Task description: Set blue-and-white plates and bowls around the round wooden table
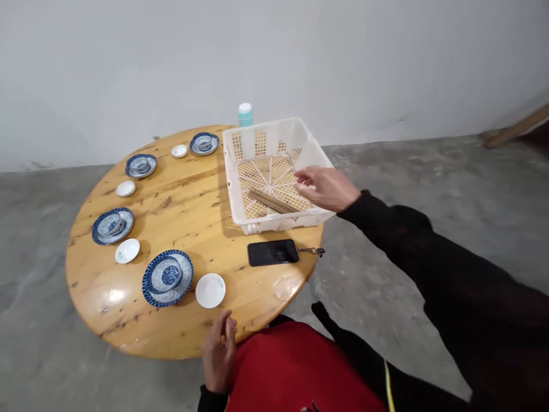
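My right hand (322,186) hovers over the right side of a white plastic basket (234,200), its fingers loosely bent and apart, with nothing visible in them. Below and left of it, a bundle of chopsticks (274,201) lies on the basket's lattice floor. My left hand (220,349) is at the table's near edge, thumb and fingers slightly apart and holding nothing that I can see. Just beyond its fingertips sits a small white bowl (210,290). Left of that bowl, a blue-patterned plate (186,286) carries a matching bowl (166,274).
The round wooden table (180,200) has several more blue-patterned settings along its left side, such as a plate (98,229) beside a white dish (127,251). A black phone (273,253) with a strap lies before the basket. A turquoise bottle (246,116) stands behind it, near the wall.
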`<state>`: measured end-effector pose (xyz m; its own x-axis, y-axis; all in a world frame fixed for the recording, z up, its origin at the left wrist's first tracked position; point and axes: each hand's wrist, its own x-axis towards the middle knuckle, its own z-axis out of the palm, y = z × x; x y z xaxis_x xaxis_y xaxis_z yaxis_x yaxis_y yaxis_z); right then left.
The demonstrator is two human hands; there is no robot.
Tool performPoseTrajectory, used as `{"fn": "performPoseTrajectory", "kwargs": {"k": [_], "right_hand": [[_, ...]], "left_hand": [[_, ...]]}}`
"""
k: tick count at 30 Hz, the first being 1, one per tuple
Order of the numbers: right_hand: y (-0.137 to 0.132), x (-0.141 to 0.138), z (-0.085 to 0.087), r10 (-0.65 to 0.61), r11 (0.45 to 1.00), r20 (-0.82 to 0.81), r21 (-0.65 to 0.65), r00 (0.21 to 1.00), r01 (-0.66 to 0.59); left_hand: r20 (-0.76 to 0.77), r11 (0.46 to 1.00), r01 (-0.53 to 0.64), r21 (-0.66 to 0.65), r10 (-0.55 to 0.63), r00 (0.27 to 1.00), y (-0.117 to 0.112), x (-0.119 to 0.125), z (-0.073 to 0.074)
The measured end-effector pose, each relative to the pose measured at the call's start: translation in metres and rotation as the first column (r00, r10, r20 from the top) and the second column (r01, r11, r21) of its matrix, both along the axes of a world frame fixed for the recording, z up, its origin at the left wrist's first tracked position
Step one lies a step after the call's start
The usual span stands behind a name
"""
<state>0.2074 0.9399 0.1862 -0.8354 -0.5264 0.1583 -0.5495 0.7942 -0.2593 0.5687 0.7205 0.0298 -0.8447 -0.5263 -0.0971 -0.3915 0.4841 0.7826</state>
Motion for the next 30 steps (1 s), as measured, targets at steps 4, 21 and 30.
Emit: {"fn": "performPoseTrajectory", "kwargs": {"k": [4,21,30], "right_hand": [[-0.036,-0.075,-0.048,0.043,0.949,0.182,0.301,0.982,-0.097],[-0.087,-0.127,-0.188,-0.011,0.817,0.375,0.538,0.927,-0.208],[-0.078,-0.128,-0.203,0.013,0.868,0.402,0.449,0.916,-0.210]], "left_hand": [[0.048,0.982,-0.185,-0.024,0.186,0.981,0.018,0.003,0.007],[0.162,0.871,-0.487,-0.071,0.492,0.856,0.036,-0.004,0.018],[0.198,0.882,-0.470,-0.044,0.469,0.861,0.027,-0.012,0.011]]}}
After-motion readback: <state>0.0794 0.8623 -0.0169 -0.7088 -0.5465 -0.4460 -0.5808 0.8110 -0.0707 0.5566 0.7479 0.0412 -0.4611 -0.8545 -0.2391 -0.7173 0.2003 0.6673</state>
